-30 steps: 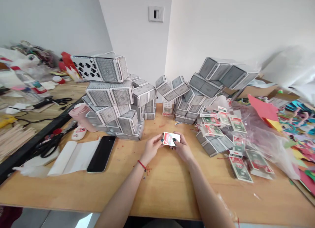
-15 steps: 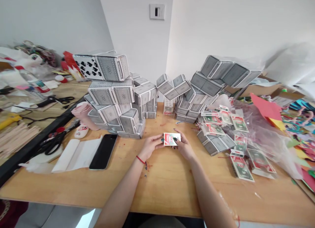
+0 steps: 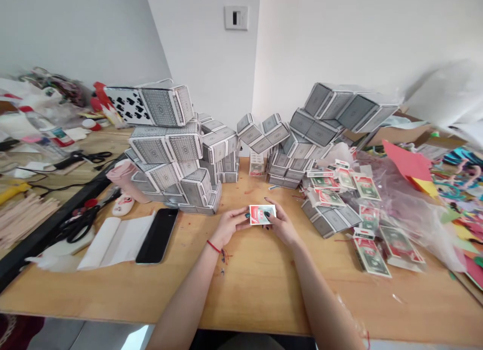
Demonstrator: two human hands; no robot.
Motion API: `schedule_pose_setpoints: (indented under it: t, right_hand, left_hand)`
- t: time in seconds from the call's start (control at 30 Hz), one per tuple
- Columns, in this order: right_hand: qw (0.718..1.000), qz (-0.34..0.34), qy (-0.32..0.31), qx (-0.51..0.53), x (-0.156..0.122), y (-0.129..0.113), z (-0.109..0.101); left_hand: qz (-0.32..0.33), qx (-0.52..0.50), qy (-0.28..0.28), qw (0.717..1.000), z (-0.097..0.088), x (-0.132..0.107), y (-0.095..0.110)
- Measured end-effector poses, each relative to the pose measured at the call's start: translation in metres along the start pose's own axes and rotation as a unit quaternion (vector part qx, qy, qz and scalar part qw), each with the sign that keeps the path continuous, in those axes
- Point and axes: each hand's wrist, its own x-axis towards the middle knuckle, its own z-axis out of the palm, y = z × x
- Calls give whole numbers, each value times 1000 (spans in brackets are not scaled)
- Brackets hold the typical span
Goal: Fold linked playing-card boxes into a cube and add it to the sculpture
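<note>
Both my hands hold one small card pack [image 3: 261, 214] with a red, green and white face, just above the middle of the wooden table [image 3: 256, 284]. My left hand [image 3: 230, 225] pinches its left end. My right hand [image 3: 279, 224] grips its right end, thumb on top. A red thread bracelet circles my left wrist. Behind the pack rise tall heaps of grey patterned card boxes [image 3: 169, 148], left and right of centre.
A black phone [image 3: 157, 235] and white folded paper [image 3: 113, 241] lie to the left, with scissors [image 3: 77, 224] beyond. Loose card packs [image 3: 368, 249] and clear plastic wrap [image 3: 400, 204] are strewn at the right, coloured paper scraps farther right. The table's front edge runs near my elbows.
Both hands keep hold of the pack and have turned it slightly; the camera view has shifted a little. Nothing else on the table has moved.
</note>
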Motion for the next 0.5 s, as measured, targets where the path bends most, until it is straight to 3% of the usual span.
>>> schedule_pose_setpoints:
  t: [0.5]
  right_hand:
    - [1000,-3,-6,-22,3,5,-4]
  left_hand:
    - [-14,8,7,1000,-5,2,0]
